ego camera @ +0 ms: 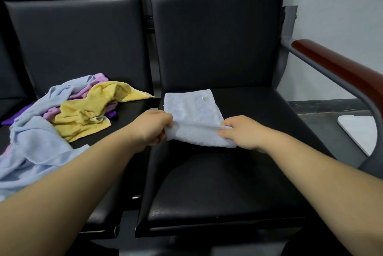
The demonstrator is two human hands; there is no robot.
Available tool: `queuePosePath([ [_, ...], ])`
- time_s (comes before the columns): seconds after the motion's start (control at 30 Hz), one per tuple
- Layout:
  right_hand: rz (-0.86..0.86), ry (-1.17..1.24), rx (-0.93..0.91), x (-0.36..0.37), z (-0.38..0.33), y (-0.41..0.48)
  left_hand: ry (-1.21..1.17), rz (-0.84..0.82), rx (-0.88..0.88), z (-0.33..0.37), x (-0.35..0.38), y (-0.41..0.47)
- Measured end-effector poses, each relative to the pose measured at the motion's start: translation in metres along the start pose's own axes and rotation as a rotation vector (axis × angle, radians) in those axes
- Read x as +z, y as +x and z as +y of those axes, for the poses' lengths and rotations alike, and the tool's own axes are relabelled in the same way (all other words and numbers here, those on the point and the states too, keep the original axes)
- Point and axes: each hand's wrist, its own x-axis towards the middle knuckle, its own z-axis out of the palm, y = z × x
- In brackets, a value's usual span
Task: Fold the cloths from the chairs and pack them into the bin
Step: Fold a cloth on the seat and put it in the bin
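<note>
Both hands, left [152, 126] and right [240, 131], are pinching the near corners of the towel [192, 114], likely soft, light and floppy.

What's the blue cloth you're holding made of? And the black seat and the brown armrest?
The blue cloth looks like soft terry towelling, with a fuzzy, nubbly surface. The black seat is probably faux leather: smooth, with a dull sheen. The armrest seems to be glossy varnished wood, reddish-brown.
</note>
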Motion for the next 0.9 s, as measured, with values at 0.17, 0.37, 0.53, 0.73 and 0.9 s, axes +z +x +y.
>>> queuePosePath([
  [0.17,-0.186,0.595,0.090,-0.019,-0.010,-0.020,-0.099,-0.458,-0.146,0.003,-0.030,-0.017],
  [0.37,-0.274,0.627,0.188,-0.030,-0.009,-0.024,-0.115,-0.665,-0.127,0.001,-0.042,-0.015],
  [0.53,-0.193,0.639,0.168,-0.028,-0.005,-0.013,-0.109,-0.550,-0.125,0.000,-0.037,-0.006],
  [0.73,0.069,0.572,0.151,-0.019,-0.011,0.015,-0.153,-0.138,-0.072,-0.008,-0.025,0.025],
  [0.9,0.227,0.405,0.198,-0.002,-0.002,0.044,0.139,0.157,0.019,-0.024,-0.010,0.049],
])
